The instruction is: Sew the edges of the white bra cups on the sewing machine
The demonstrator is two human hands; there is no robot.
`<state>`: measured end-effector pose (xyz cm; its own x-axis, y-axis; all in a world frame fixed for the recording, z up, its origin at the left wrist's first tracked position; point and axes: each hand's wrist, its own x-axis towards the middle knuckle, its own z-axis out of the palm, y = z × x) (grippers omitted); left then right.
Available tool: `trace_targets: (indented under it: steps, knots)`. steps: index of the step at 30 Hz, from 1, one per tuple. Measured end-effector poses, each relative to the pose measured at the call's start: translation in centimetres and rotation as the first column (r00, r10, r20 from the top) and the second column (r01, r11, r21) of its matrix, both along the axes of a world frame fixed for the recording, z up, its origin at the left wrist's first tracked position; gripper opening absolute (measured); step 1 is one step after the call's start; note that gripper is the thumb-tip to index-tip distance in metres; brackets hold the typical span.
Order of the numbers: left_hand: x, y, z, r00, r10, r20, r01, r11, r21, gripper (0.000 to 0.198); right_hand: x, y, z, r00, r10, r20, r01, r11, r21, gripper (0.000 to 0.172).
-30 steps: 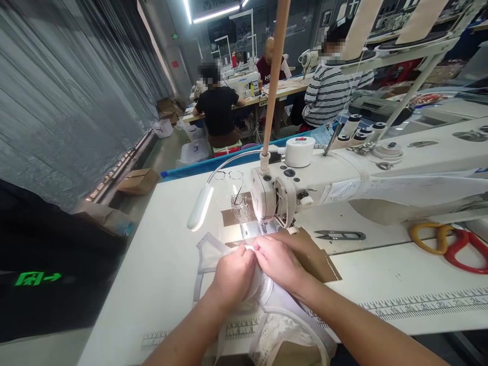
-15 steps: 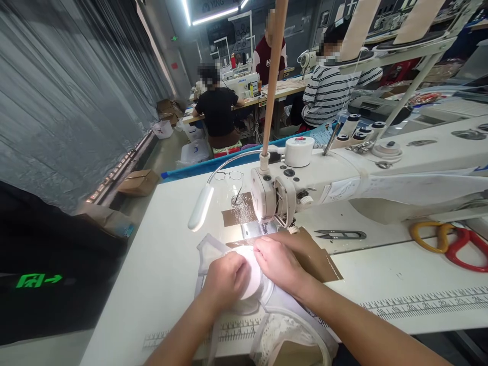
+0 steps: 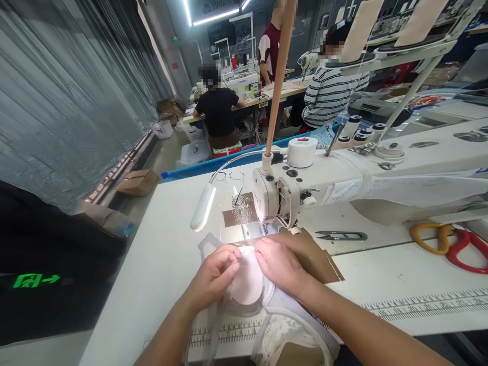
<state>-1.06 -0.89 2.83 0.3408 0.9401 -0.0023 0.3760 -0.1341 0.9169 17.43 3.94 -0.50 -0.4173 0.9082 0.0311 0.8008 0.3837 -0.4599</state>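
Observation:
A white bra [image 3: 282, 330] with a lace-trimmed cup lies over the front of the sewing table. Its rounded pale cup [image 3: 247, 284] faces up between my hands. My left hand [image 3: 219, 274] pinches the upper left rim of this cup, thumb against fingers. On the upper right rim, my right hand [image 3: 278, 262] is closed with its fingertips turned in, pressing the fabric. Sheer fabric [image 3: 210, 244] spreads behind my left hand. Just beyond the hands stands the sewing machine head [image 3: 267, 195]; the needle area is partly hidden.
Thread snips [image 3: 341, 236] and red-and-yellow-handled scissors [image 3: 467, 249] lie to the right. A lit gooseneck lamp [image 3: 203, 207] hangs at left, near eyeglasses [image 3: 231, 176]. A printed ruler [image 3: 427, 303] runs along the front edge. Several people work at machines behind.
My left hand has moved off the cup's middle to its upper left rim, uncovering the cup. My right hand stays almost where it was.

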Motion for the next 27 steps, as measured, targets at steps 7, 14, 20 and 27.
trace_targets:
  steps: [7, 14, 20, 27]
  knots:
    - [-0.6, 0.0, -0.3, 1.0, 0.022, 0.018, -0.022, 1.0, -0.006, 0.019, -0.1, 0.1, 0.2, 0.999, 0.01, 0.043, -0.01, 1.0, -0.011, 0.02]
    - [-0.9, 0.0, 0.4, 0.997, 0.058, -0.05, -0.048, 0.982, 0.18, 0.017, -0.2, 0.0, 0.7, 0.995, 0.017, 0.095, -0.016, 1.0, -0.018, 0.019]
    - [0.1, -1.1, 0.9, 0.967, 0.051, -0.25, 0.036, 0.942, 0.332, 0.011, -0.5, 0.1, 0.8, 0.991, 0.011, 0.136, -0.008, 1.0, -0.023, 0.016]
    - [2.2, -2.7, -0.4, 0.901, 0.051, -0.43, 0.166, 0.876, 0.453, 0.018, -0.9, 0.2, 1.1, 0.983, 0.01, 0.181, -0.001, 0.999, -0.052, 0.015]
